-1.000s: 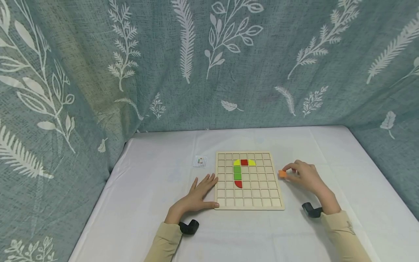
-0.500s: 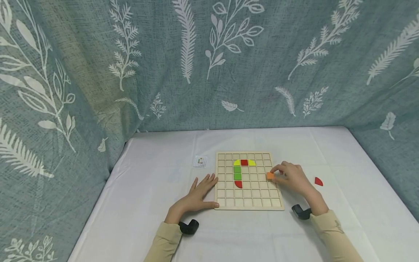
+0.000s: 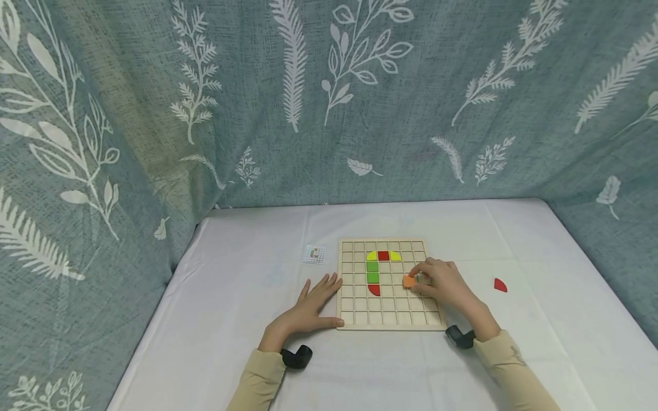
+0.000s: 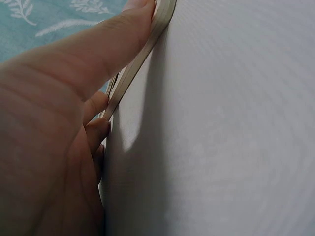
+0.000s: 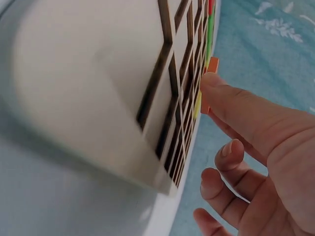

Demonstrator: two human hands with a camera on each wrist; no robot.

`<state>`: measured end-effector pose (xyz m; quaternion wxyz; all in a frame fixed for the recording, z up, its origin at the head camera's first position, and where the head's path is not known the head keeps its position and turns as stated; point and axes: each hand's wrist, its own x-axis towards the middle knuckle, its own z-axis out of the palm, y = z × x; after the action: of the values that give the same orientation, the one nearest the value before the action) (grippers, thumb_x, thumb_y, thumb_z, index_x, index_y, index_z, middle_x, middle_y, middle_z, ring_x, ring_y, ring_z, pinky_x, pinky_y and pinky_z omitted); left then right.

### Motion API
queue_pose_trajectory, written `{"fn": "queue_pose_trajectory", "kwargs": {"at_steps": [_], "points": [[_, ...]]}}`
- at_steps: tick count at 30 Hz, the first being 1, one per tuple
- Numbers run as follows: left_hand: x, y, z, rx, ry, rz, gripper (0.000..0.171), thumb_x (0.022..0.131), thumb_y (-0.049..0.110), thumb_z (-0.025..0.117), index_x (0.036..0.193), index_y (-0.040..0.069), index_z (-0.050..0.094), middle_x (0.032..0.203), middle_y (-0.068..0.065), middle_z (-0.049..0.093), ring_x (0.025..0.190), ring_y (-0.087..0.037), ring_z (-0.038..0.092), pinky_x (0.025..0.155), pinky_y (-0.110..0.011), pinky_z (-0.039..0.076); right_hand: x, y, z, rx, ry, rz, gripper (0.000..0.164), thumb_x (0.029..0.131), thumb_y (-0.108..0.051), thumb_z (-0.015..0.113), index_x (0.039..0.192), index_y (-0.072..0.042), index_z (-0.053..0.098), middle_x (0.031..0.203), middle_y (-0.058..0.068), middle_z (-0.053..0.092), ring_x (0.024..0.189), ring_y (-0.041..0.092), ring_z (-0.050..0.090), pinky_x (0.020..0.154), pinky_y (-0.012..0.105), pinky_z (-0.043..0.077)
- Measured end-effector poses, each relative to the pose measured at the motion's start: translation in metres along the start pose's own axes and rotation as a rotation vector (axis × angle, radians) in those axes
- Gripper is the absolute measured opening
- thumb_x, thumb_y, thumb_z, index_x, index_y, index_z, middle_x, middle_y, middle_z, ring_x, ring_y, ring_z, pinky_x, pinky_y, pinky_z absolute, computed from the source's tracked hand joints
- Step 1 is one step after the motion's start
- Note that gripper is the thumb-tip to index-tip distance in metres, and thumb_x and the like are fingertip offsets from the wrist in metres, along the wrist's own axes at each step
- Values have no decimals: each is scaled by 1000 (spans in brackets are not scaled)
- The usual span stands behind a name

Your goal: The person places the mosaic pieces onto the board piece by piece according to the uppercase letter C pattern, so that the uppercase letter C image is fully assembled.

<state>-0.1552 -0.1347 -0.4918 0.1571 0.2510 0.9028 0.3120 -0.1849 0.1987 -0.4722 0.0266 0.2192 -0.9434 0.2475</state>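
A wooden grid board (image 3: pixel 354 314) lies on the white table. Set in its cells are two yellow quarter-round tiles (image 3: pixel 395 256), a red square tile (image 3: pixel 383 256), two green square tiles (image 3: pixel 372 266) and a red quarter-round tile (image 3: pixel 374 290). My right hand (image 3: pixel 446 283) pinches an orange square tile (image 3: pixel 409 281) between thumb and fingertips, over the right part of the board; the right wrist view shows the orange tile (image 5: pixel 211 83) tilted close over the grid. With fingers spread, my left hand (image 3: pixel 307 308) rests at the board's left edge, thumb at its near left corner.
A small printed pattern card (image 3: pixel 314 254) lies left of the board's far corner. One loose red quarter-round tile (image 3: pixel 500 285) is on the table to the right. Behind the table (image 3: pixel 247 251) hangs a blue-green curtain (image 3: pixel 308 160) with white leaves.
My right hand has carried the orange tile leftward from beside the board to over its cells. This uncovered the loose red tile on the right. My left hand has stayed put.
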Motion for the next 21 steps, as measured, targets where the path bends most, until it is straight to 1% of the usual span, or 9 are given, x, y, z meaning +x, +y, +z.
{"fn": "queue_pose_trajectory", "kwargs": {"at_steps": [6, 10, 13, 17, 21], "points": [[-2, 1, -2, 0, -1, 0, 87, 80, 45, 67, 148, 14, 22, 156, -5, 12, 144, -22, 2, 115, -47, -11, 2, -9, 5, 25, 16, -29, 22, 76, -25, 76, 94, -17, 69, 75, -7, 52, 66, 8, 44, 76, 37, 33], [-2, 1, -2, 1, -1, 0, 87, 80, 45, 67, 148, 14, 22, 156, -5, 12, 144, -22, 2, 115, -47, -10, 4, -14, 7, 22, -3, -55, 22, 77, -26, 75, 95, -17, 69, 81, -5, 56, 71, 9, 50, 81, 42, 36], [-2, 1, -1, -3, 1, 1, 87, 80, 46, 67, 148, 14, 23, 156, -5, 13, 144, -22, 3, 115, -48, -10, 6, -17, 9, 15, -21, -69, 23, 77, -29, 75, 96, -18, 68, 85, -4, 59, 74, 10, 53, 81, 43, 37], [-1, 0, 0, -11, 7, 1, 87, 80, 46, 67, 148, 14, 24, 156, -5, 14, 144, -23, 3, 115, -49, -10, 9, -20, 13, 4, -36, -69, 23, 77, -30, 75, 96, -20, 68, 83, -6, 57, 73, 9, 50, 79, 40, 36], [-1, 1, 0, -12, 8, -2, 88, 79, 47, 67, 148, 14, 24, 156, -5, 14, 144, -22, 3, 115, -48, -10, 11, -23, 17, -16, -43, -72, 21, 77, -30, 75, 94, -21, 68, 82, -8, 57, 74, 8, 50, 80, 40, 36]]}}
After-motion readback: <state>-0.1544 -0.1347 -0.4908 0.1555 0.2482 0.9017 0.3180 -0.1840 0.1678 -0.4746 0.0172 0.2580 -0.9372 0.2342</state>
